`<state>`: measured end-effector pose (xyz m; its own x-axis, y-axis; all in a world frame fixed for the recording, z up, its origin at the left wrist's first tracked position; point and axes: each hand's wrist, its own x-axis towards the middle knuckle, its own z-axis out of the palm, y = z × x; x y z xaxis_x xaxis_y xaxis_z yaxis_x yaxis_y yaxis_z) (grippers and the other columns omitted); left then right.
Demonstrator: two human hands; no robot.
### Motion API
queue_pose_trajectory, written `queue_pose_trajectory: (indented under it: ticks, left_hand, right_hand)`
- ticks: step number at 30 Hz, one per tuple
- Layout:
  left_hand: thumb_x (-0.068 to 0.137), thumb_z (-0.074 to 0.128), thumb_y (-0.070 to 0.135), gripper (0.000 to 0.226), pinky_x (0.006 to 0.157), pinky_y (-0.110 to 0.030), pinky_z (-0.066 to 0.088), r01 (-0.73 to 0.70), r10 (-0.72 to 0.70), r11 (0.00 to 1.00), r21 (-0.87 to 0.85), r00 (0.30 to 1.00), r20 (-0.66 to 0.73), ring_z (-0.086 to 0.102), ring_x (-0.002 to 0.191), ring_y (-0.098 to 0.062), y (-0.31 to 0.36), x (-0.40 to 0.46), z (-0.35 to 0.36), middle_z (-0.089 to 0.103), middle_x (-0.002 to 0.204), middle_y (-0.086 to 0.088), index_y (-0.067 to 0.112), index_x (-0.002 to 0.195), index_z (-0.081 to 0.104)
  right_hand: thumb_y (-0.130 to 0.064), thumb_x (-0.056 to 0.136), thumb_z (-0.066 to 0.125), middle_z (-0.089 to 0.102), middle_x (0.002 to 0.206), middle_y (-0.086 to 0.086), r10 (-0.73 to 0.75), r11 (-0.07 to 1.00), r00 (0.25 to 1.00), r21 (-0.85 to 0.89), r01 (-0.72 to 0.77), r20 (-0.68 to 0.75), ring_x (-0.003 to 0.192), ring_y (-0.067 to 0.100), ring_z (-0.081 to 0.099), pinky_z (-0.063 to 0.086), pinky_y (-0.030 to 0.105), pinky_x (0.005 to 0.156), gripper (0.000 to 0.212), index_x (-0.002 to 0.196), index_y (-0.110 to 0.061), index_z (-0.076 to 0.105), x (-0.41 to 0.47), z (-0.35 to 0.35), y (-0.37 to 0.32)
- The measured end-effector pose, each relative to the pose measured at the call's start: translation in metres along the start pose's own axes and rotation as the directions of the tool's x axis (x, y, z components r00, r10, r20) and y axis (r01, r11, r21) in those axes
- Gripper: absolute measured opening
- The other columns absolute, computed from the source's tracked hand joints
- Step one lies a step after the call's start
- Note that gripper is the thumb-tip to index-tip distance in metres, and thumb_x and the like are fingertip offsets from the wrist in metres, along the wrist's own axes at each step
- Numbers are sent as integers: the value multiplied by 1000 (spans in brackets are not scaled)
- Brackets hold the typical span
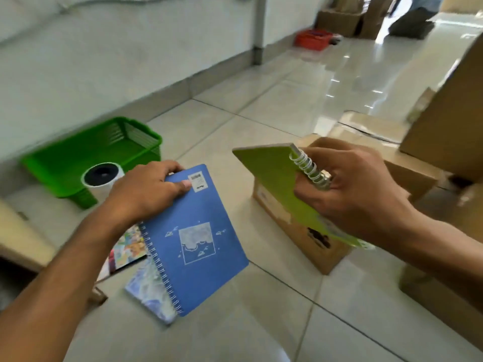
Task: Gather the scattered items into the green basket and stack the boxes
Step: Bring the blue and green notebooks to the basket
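Note:
My left hand (146, 190) grips the top corner of a blue spiral notebook (194, 239), held above the tiled floor. Under it lie a pale blue patterned notebook (149, 291) and a colourful picture book (128, 248). My right hand (352, 189) holds a green spiral notebook (271, 176) by its wire spine, tilted above a small cardboard box (300, 236). The green basket (86, 152) stands on the floor at the left by the wall, apparently empty. A white roll with a black centre (103, 176) stands just in front of the basket.
Cardboard boxes (444, 142) stand at the right, one large and several flatter ones. A beige box edge (18, 231) is at the far left. Far back are a red crate (312, 39), more cartons and a person's legs (413, 19).

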<state>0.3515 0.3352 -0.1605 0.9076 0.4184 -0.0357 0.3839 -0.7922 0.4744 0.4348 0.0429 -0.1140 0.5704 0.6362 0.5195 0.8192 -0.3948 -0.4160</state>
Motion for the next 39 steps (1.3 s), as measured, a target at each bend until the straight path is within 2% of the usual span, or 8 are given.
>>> queue_pose_trajectory:
  ticks: [2, 6, 12, 16, 22, 26, 29, 39]
  left_hand:
    - [85, 62, 48, 16, 81, -36, 48, 79, -78, 997, 8, 996, -29, 63, 90, -21, -34, 1, -4, 69, 99, 7, 41, 99, 63]
    - [86, 58, 47, 10, 75, -35, 47, 240, -237, 970, 35, 968, -80, 62, 89, -26, -89, 7, 5, 69, 100, 3, 41, 93, 60]
    - [90, 56, 40, 20, 71, -35, 41, 384, -356, 919, 87, 905, -235, 61, 95, -33, -136, 11, 42, 68, 105, -6, 30, 106, 63]
    - [87, 61, 30, 47, 91, -42, 39, 417, -380, 901, 116, 891, -250, 51, 114, -35, -153, 15, 50, 55, 124, -12, 20, 132, 52]
    - [85, 65, 30, 56, 95, -43, 41, 339, -334, 941, -25, 912, -238, 51, 119, -31, -155, 13, 51, 54, 133, -5, 22, 137, 47]
    - [85, 64, 23, 54, 95, -43, 43, 324, -326, 945, -44, 919, -224, 52, 117, -28, -161, 2, 52, 54, 133, -3, 22, 136, 48]
    - [86, 64, 24, 54, 96, -42, 42, 305, -305, 952, -34, 925, -227, 52, 118, -27, -162, -3, 52, 54, 133, -2, 23, 137, 48]
    - [82, 72, 31, 58, 93, -40, 43, 81, -92, 995, -53, 963, -254, 55, 114, -26, -112, 5, 55, 56, 129, 0, 28, 136, 52]
  right_hand:
    - [-36, 88, 56, 62, 86, -16, -45, 998, 999, 39, 45, -2, 72, 7, 60, 48, 24, 63, 31, 111, -28, 76, 25, 30, -12]
    - [-24, 85, 65, 69, 96, -15, -52, 998, 998, 43, 51, 29, 84, 13, 57, 52, 38, 64, 37, 119, -37, 72, 61, 97, -19]
    - [-26, 89, 67, 70, 109, -19, 15, 999, 996, -52, -11, 85, 93, 14, 48, 48, 36, 65, 40, 124, -45, 66, 86, 203, -1]
    - [-31, 93, 65, 69, 114, -14, 7, 989, 985, -149, 19, 174, 97, 18, 53, 48, 32, 64, 37, 128, -43, 64, 97, 260, -6]
    - [-35, 92, 63, 64, 129, -12, 60, 970, 913, -239, 42, 404, 114, 23, 51, 44, 34, 79, 39, 130, -44, 61, 83, 313, -16]
    - [-43, 85, 74, 36, 158, -6, 133, 988, 799, -146, -58, 586, 145, 21, 25, 42, 39, 102, 79, 153, -39, 33, 67, 331, -12]
    - [-49, 80, 76, 29, 161, -5, 121, 992, 815, -100, -78, 566, 148, 20, 20, 36, 38, 109, 90, 155, -38, 27, 63, 327, -6]
    - [-57, 80, 74, 28, 161, -8, 95, 992, 882, -122, -42, 462, 145, 18, 28, 40, 39, 107, 94, 155, -43, 20, 48, 247, 28]
